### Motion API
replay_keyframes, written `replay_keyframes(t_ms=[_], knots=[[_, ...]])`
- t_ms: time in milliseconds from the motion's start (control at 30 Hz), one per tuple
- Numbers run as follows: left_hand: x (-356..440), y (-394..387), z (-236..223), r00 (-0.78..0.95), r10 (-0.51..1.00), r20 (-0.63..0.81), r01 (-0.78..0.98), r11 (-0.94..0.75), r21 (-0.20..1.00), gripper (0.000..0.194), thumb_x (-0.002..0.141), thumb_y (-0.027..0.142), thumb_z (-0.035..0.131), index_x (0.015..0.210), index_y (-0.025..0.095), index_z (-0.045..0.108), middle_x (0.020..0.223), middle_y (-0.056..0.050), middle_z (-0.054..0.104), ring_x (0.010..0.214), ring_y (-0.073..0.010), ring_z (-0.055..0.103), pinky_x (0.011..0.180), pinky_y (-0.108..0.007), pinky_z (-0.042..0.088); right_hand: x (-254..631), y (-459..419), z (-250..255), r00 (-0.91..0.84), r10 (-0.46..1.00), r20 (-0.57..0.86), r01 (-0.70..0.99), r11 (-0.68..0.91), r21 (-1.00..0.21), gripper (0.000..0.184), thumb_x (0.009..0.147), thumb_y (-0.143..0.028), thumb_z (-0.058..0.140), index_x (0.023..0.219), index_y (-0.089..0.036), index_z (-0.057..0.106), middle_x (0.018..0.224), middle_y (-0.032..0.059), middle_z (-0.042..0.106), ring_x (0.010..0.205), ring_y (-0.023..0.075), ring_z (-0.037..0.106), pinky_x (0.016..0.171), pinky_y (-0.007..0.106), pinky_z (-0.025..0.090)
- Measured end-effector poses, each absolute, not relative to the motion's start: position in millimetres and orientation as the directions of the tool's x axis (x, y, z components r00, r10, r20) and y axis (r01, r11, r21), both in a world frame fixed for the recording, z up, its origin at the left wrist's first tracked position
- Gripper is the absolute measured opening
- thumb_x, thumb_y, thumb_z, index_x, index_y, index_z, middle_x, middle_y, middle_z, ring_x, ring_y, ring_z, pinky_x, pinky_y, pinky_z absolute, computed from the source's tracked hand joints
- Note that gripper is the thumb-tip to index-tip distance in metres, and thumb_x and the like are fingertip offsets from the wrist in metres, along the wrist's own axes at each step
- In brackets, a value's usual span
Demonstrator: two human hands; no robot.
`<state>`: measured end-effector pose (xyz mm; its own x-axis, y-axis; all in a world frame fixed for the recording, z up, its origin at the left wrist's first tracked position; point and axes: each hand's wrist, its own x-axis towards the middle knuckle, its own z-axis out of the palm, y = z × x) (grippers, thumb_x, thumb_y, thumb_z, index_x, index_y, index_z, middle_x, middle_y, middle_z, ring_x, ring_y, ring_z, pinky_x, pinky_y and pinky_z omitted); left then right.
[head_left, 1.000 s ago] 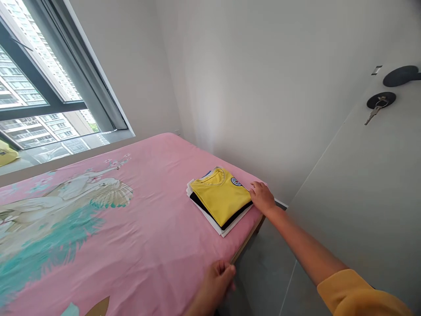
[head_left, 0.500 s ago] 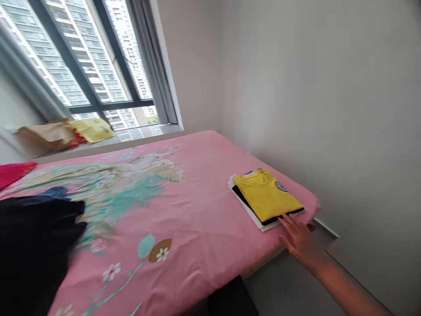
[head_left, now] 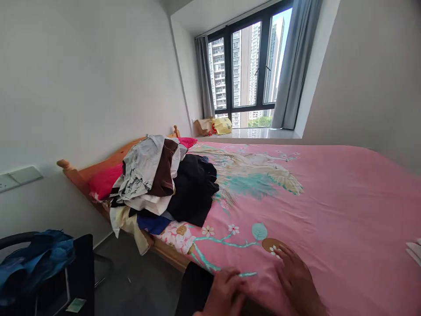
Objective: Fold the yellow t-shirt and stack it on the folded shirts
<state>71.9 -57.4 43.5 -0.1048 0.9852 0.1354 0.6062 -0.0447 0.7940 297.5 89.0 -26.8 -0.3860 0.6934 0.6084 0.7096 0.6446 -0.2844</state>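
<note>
Near the bed's front edge is my left hand (head_left: 225,289), slightly blurred, with its fingers loosely bent and apart and nothing visible in them. My right hand (head_left: 294,276) reaches over the pink bedsheet (head_left: 342,219), fingers extended beside the printed brown leaf, also holding nothing. A heap of loose clothes lies on the left of the bed: a grey-white printed shirt (head_left: 141,164) and a brown garment (head_left: 166,169) on top, with a black garment (head_left: 194,188) spread beside them. Only a white corner of the folded clothes stack (head_left: 415,251) shows at the right border.
A wooden headboard (head_left: 113,159) and red pillow (head_left: 105,180) stand behind the heap. Blue clothing (head_left: 39,259) hangs on a chair at lower left. Paper and yellow bags (head_left: 222,126) rest on the windowsill. A wall bounds the right side.
My view has swung left from the folded stack to the clothes heap. My right hand has left the stack's edge and is over the sheet; my left hand has come into view.
</note>
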Motion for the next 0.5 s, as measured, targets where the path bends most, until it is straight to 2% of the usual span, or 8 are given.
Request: replay_keyframes(t_ms=[33,100,167,233,300,333,433,500], knots=[[43,-48,54,-0.12,0.959,0.257,0.717,-0.096,0.69,0.038,0.076,0.03,0.062,0.115,0.029,0.061,0.128,-0.007,0.055,0.123,-0.026,0.046,0.106,-0.045,0.035,282,89,-32,-0.399,0.708,0.583,0.729,0.631,-0.266,0.037,0.086,-0.036,0.041,0.116,-0.025,0.059,0.124,0.0067,0.06,0.117,0.0278,0.052,0.099,0.051,0.039],[-22,-27,81,-0.238,0.853,0.465,0.872,-0.024,0.49,0.044,0.081,0.031,0.053,0.125,0.023,0.053,0.134,-0.011,0.05,0.13,-0.0279,0.039,0.108,-0.048,0.031,266,88,-44,-0.417,0.732,0.538,0.761,0.605,-0.234,0.036,0.086,-0.035,0.04,0.114,-0.027,0.061,0.123,0.005,0.061,0.116,0.0286,0.053,0.1,0.054,0.037],[-87,-6,112,-0.356,0.717,0.599,0.917,0.147,0.37,0.051,0.082,0.035,0.051,0.129,0.017,0.046,0.138,-0.015,0.044,0.133,-0.0291,0.033,0.108,-0.048,0.028,264,88,-52,-0.418,0.74,0.528,0.767,0.599,-0.232,0.036,0.086,-0.037,0.04,0.111,-0.026,0.063,0.123,0.0058,0.061,0.116,0.029,0.054,0.099,0.053,0.038],[-142,13,145,-0.489,0.573,0.658,0.871,0.368,0.326,0.062,0.081,0.035,0.052,0.136,0.012,0.036,0.146,-0.019,0.032,0.137,-0.0305,0.025,0.109,-0.05,0.023,270,90,-57,-0.418,0.726,0.546,0.75,0.615,-0.243,0.038,0.086,-0.041,0.041,0.109,-0.023,0.065,0.12,0.0076,0.063,0.113,0.0288,0.055,0.096,0.05,0.043],[-182,26,174,-0.582,0.468,0.664,0.791,0.513,0.332,0.07,0.078,0.033,0.057,0.139,0.009,0.032,0.149,-0.021,0.024,0.138,-0.032,0.019,0.108,-0.051,0.02,274,93,-60,-0.408,0.714,0.569,0.742,0.623,-0.249,0.038,0.086,-0.043,0.042,0.107,-0.022,0.066,0.118,0.0082,0.064,0.109,0.0293,0.058,0.092,0.049,0.046],[-196,31,187,-0.621,0.437,0.65,0.759,0.541,0.362,0.068,0.076,0.032,0.059,0.137,0.01,0.036,0.149,-0.02,0.025,0.138,-0.0326,0.019,0.107,-0.051,0.021,276,95,-60,-0.406,0.706,0.581,0.736,0.629,-0.251,0.038,0.085,-0.044,0.043,0.105,-0.022,0.067,0.116,0.0081,0.065,0.107,0.0294,0.059,0.09,0.049,0.047],[-222,36,222,-0.728,0.37,0.578,0.678,0.515,0.524,0.038,0.076,0.025,0.057,0.112,0.013,0.06,0.133,-0.017,0.048,0.129,-0.0324,0.032,0.1,-0.049,0.028,276,99,-61,-0.387,0.686,0.616,0.72,0.642,-0.264,0.036,0.085,-0.044,0.044,0.099,-0.022,0.068,0.111,0.0081,0.067,0.102,0.0295,0.061,0.086,0.048,0.05],[-230,36,245,-0.761,0.327,0.56,0.645,0.472,0.601,0.024,0.079,0.023,0.052,0.096,0.012,0.064,0.11,-0.015,0.062,0.115,-0.0298,0.045,0.094,-0.046,0.033,275,100,-61,-0.373,0.675,0.637,0.705,0.652,-0.277,0.035,0.085,-0.044,0.044,0.096,-0.022,0.069,0.108,0.0078,0.068,0.1,0.0291,0.062,0.085,0.046,0.051]])
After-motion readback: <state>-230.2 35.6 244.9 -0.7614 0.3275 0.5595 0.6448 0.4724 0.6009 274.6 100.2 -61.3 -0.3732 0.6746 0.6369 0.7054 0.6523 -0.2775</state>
